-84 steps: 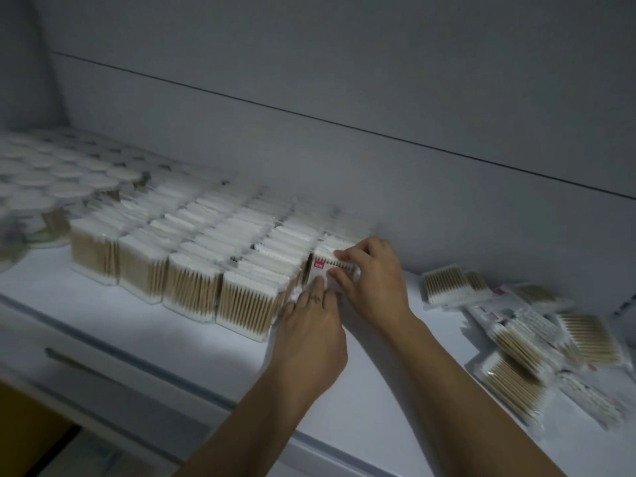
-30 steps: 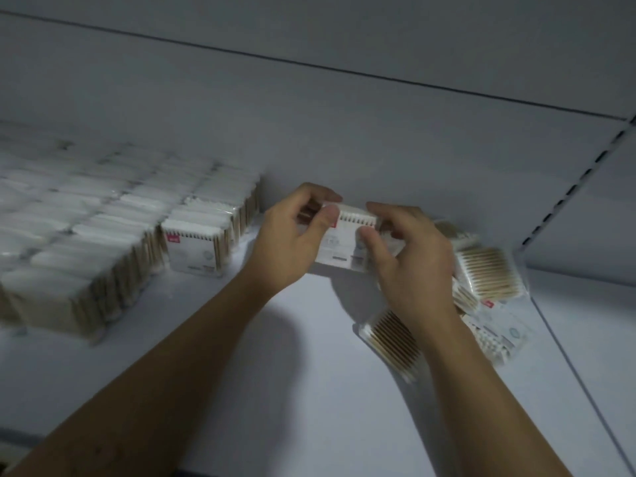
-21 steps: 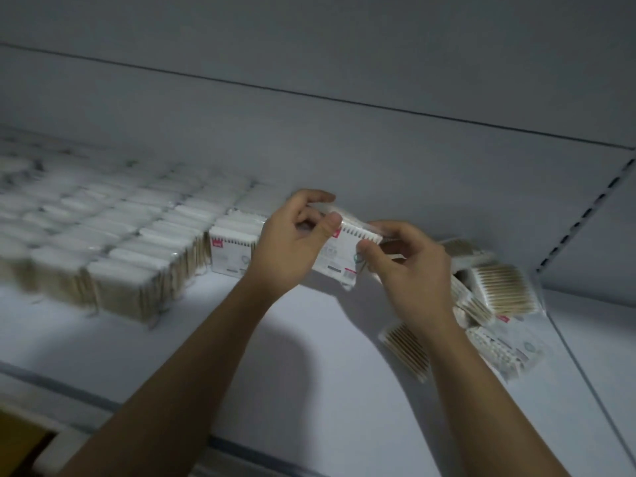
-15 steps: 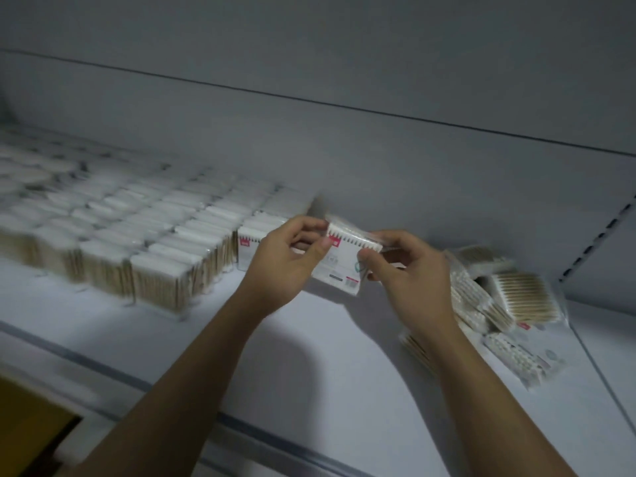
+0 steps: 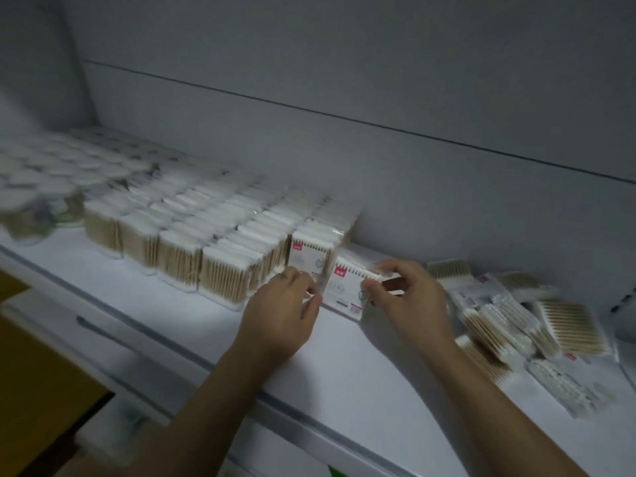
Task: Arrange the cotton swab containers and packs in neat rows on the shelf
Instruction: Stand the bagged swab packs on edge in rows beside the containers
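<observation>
The left hand pinches the left edge, and the right hand the top right corner, of a flat, glossy pack. It stands upright on the smooth white shelf, just beside the rows. Loose packs lie heaped to the right.

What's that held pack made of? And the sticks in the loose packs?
The pack: likely thin plastic film, by its shine, over a white printed card. The sticks in the loose packs: tan, so probably wood or bamboo, with white cotton-like tips.
</observation>
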`<state>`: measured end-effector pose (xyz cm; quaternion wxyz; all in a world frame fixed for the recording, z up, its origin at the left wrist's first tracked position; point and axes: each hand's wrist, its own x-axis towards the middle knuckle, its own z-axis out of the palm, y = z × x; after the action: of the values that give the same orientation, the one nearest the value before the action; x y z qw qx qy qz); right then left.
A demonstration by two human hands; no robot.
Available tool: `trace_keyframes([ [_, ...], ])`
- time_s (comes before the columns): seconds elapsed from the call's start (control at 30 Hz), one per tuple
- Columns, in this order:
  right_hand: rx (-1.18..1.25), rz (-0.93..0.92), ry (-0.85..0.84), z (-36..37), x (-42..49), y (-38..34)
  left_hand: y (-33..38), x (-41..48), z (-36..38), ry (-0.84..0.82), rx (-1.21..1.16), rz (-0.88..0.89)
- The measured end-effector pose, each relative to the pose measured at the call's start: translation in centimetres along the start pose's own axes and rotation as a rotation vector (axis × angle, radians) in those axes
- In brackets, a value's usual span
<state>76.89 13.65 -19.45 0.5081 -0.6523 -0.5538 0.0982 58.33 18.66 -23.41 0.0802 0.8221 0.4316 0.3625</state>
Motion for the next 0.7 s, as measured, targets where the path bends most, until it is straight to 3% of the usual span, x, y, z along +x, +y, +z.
trace_keyframes([
  [0.2, -0.172, -0.199, -0.041, 3.4, 2.7, -2.2, 0.5, 0.2, -0.6, -0.017, 0.129, -0.140],
  [0.57, -0.431, -0.350, 0.029, 7.2, 2.7, -0.3, -0.3, 0.0, 0.2, -0.033, 0.075, -0.097],
  [0.7, -0.491, -0.317, -0.009, 7.1, 2.2, -0.3, -0.3, 0.1, 0.2, -0.053, 0.075, -0.106],
])
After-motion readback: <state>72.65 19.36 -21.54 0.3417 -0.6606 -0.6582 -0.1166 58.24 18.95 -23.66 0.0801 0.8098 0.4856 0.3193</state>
